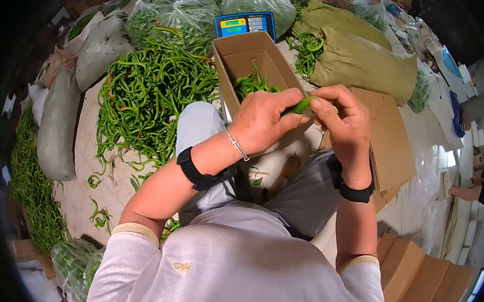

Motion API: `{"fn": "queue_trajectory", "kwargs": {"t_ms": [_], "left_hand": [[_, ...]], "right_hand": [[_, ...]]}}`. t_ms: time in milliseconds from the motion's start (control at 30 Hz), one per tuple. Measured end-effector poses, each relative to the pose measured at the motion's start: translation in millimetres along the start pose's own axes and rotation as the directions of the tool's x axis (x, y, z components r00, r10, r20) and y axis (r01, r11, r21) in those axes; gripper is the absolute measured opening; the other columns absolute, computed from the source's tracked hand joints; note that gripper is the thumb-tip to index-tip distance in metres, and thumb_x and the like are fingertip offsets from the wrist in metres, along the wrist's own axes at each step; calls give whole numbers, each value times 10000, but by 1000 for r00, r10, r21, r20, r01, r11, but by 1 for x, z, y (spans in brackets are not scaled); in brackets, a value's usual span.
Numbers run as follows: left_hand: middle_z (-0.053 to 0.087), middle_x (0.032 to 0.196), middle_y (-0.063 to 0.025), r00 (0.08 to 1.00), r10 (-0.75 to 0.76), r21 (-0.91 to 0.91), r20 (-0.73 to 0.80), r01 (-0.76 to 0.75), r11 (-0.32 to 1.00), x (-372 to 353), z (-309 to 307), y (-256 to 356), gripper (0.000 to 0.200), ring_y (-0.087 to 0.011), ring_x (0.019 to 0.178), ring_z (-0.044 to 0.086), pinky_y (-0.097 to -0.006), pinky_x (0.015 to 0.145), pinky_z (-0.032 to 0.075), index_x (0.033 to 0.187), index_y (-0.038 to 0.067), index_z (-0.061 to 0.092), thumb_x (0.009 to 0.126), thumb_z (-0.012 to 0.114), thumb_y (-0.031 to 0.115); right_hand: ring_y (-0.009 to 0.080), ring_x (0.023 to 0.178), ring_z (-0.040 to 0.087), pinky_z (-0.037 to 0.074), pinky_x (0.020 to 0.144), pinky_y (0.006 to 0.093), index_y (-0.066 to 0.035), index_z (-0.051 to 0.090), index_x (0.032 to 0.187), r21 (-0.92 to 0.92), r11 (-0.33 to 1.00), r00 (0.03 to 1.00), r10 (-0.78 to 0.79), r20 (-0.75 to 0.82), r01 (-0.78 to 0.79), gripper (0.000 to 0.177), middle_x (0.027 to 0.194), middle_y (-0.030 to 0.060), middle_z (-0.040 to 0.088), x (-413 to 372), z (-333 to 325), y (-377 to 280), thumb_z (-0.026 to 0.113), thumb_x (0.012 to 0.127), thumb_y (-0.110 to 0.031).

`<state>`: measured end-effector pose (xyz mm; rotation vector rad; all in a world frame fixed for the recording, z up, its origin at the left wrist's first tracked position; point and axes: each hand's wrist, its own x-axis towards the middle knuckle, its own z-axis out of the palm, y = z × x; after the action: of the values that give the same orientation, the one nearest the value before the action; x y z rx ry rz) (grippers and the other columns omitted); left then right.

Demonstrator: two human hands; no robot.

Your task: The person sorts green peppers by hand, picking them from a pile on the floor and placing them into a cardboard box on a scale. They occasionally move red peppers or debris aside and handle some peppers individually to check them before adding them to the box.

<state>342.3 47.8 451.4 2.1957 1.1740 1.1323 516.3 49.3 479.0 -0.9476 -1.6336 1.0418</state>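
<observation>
A green chili pepper (298, 106) is stretched between my two hands, just over the near end of an open cardboard box (225, 66). My left hand (266, 115) grips its body between thumb and fingers. The fingertips of my right hand (345, 117) pinch its other end, which they partly hide. Inside the box lie several green chili peppers (253, 84), partly covered by my left hand. Behind the box stands a digital scale (246, 25) with a lit display.
A large heap of green chili peppers (151, 90) covers the floor to the left. Clear bags of peppers (186, 17) and tan sacks (364, 61) line the back. Flattened cardboard (395, 144) leans at my right, with more cartons (420, 278) below. Far right, another person's arm (465, 192) shows.
</observation>
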Motion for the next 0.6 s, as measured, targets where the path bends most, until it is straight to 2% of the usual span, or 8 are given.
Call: {"fn": "queue_trajectory", "kwargs": {"t_ms": [67,167,233,300,367,400,467,600], "left_hand": [[540,695,-150,999,42,47,3,-42,998,1,6,-2,223,-357,603,486,-362,520,411,870,60,556,745,691,186],[572,746,-127,994,111,157,19,-113,981,1,9,-5,213,-337,672,561,-368,539,436,878,67,560,709,680,114],[606,815,-95,958,285,301,-38,-261,917,3,13,-9,242,-299,742,597,-352,579,475,878,73,573,659,675,59],[614,839,-81,944,327,320,-38,-298,899,8,17,-15,266,-282,768,608,-345,603,489,880,76,578,633,672,45],[623,864,-67,929,369,344,-39,-334,877,11,22,-19,292,-265,795,619,-338,626,504,882,78,583,607,668,30],[625,872,-63,924,381,354,-37,-344,870,11,24,-22,295,-258,802,623,-335,635,508,883,79,586,603,666,32],[626,879,-60,921,389,369,-28,-352,860,13,31,-30,299,-250,808,627,-332,644,512,884,80,588,598,663,34],[562,770,-20,863,505,455,28,-461,762,22,32,-52,178,-210,709,582,-311,552,467,827,120,537,658,586,99]], "right_hand": [[54,616,517,410,547,178,-17,608,980,-99,995,1000,5,-17,-7,218,751,20,588,-3,-5,2,642,815,-156],[48,537,494,378,481,177,-26,616,890,51,986,987,160,-13,-159,178,680,10,580,-7,-10,8,617,835,-195],[50,505,485,354,442,179,-48,609,847,337,878,940,330,86,-339,185,662,-1,577,-10,-15,13,588,848,-231],[45,486,472,333,423,168,-72,591,832,399,835,924,367,107,-378,201,650,-11,564,-11,-17,22,566,861,-269],[32,472,436,315,413,153,-83,580,851,562,673,867,458,195,-482,197,642,-24,541,-12,-19,31,562,867,-279],[32,472,436,315,413,153,-83,580,851,568,667,866,460,197,-483,197,642,-24,541,-12,-20,37,562,867,-279],[26,458,400,307,406,147,-96,567,851,678,498,819,493,292,-541,201,634,-41,514,-13,-20,49,559,871,-295],[31,451,380,304,401,164,-102,564,824,676,443,780,529,334,-589,199,624,-48,492,-12,-23,82,566,863,-297]]}}
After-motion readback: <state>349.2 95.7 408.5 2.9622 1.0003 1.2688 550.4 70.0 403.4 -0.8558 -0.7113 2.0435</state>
